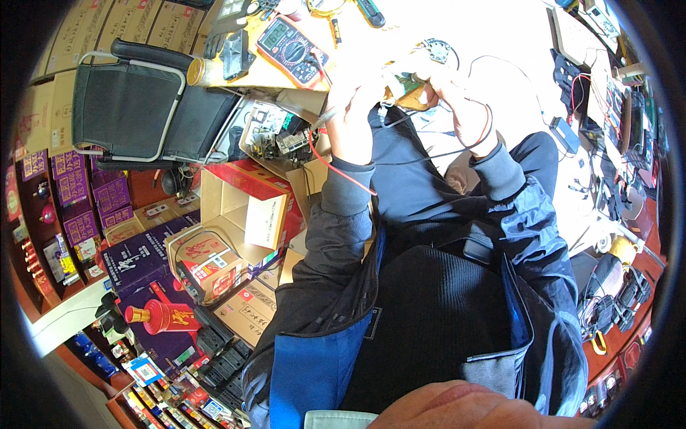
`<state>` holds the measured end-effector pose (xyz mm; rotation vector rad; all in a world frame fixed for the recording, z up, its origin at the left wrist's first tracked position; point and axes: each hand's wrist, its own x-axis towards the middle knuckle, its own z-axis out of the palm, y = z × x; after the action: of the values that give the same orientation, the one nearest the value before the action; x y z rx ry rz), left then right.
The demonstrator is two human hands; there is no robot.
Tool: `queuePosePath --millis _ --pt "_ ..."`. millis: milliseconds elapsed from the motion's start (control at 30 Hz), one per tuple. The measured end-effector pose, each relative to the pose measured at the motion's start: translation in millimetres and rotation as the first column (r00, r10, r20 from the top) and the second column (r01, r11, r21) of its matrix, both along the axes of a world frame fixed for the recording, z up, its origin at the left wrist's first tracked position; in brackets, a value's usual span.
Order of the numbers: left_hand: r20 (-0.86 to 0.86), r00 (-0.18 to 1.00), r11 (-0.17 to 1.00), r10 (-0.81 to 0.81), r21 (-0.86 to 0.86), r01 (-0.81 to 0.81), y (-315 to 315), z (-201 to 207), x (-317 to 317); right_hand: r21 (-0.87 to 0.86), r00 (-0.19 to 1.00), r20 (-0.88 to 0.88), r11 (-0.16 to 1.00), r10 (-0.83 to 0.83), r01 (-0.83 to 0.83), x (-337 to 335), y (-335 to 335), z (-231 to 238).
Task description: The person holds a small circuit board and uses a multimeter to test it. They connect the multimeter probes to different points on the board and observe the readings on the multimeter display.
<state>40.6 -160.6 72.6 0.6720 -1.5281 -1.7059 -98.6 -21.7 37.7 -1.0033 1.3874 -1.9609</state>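
Note:
At the bright table edge, my right hand [457,100] is closed, its fingertips pinching a small green circuit board [409,84]. My left hand [347,96] is beside the board's left side; its fingers look drawn together but are bleached by glare, and what they hold is hard to make out. A red test lead [323,159] loops past my left wrist, and a black cable [429,158] runs below the board toward my right wrist. A red-framed digital multimeter [291,50] with a lit display lies left of my hands. Behind the board sits a round part with dark marks [438,51].
A black mesh chair [128,111] stands at the left. Below it are an open carton [232,207], a box of electronic parts [275,136] and a red bottle [163,316]. A black adapter [564,134] and tangled cables [622,297] lie at the right.

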Motion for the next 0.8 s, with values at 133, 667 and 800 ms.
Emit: queuePosePath --millis 133,667,800 --pt "-0.009 1.000 1.000 -0.019 0.020 0.019 0 0 0 -0.003 0.999 -0.046 1.000 -0.016 0.016 1 -2 0" --pt "-0.034 0.999 1.000 0.006 0.018 -0.005 3 0 -1 0.028 0.996 -0.083 0.999 -0.031 0.034 3 0 7" --pt "0.004 1.000 1.000 0.008 -0.002 -0.008 2 -1 -1 0.048 0.993 -0.110 0.998 -0.033 0.039 3 -1 10"
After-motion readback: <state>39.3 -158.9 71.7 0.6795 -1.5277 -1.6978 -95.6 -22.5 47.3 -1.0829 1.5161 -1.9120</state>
